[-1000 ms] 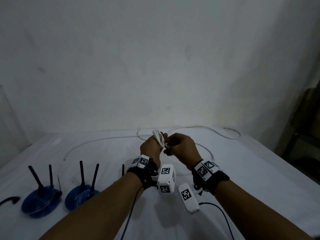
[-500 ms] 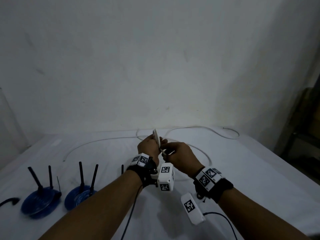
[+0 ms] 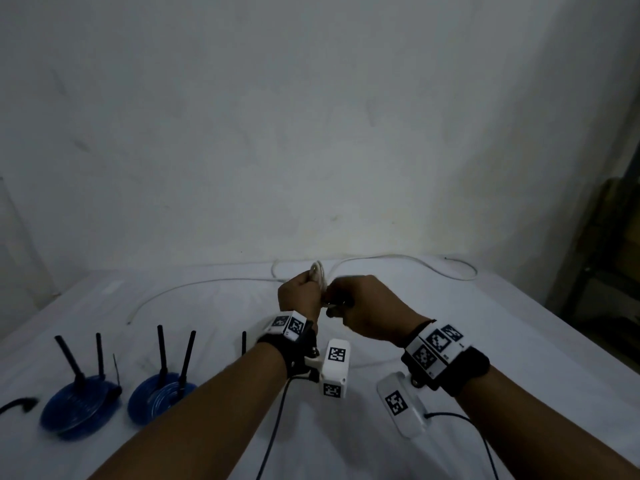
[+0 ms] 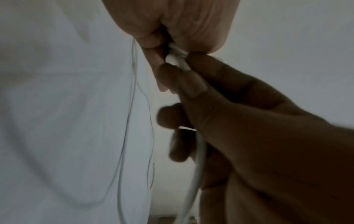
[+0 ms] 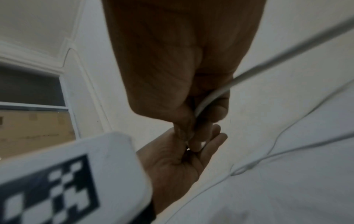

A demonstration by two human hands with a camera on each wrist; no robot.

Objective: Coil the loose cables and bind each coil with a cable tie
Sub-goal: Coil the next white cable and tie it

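Note:
My left hand [image 3: 306, 284] is raised over the table and grips a small coil of white cable [image 3: 317, 271], with loops sticking up above the fist. Touching it on the right, my right hand [image 3: 341, 299] curls its fingers round the cable's free run. The left wrist view has my left fingers [image 4: 153, 59] pinching the white cable [image 4: 177, 58], with the right hand's fingers just below. My right hand [image 5: 201, 121] has the cable [image 5: 208, 98] passing through its fingers. The loose remainder of the cable [image 3: 398, 258] lies in curves across the table behind my hands.
Two blue cable coils [image 3: 81, 407] [image 3: 159, 398] lie at the front left of the white table [image 3: 519, 341], with black sticks standing up from them. Another black stick [image 3: 243, 342] stands beside my left wrist. A black curved piece [image 3: 19, 403] lies at the left edge.
My right hand dropped a little toward me away from the left hand, then closed back against it. The left hand stayed put, holding the coil.

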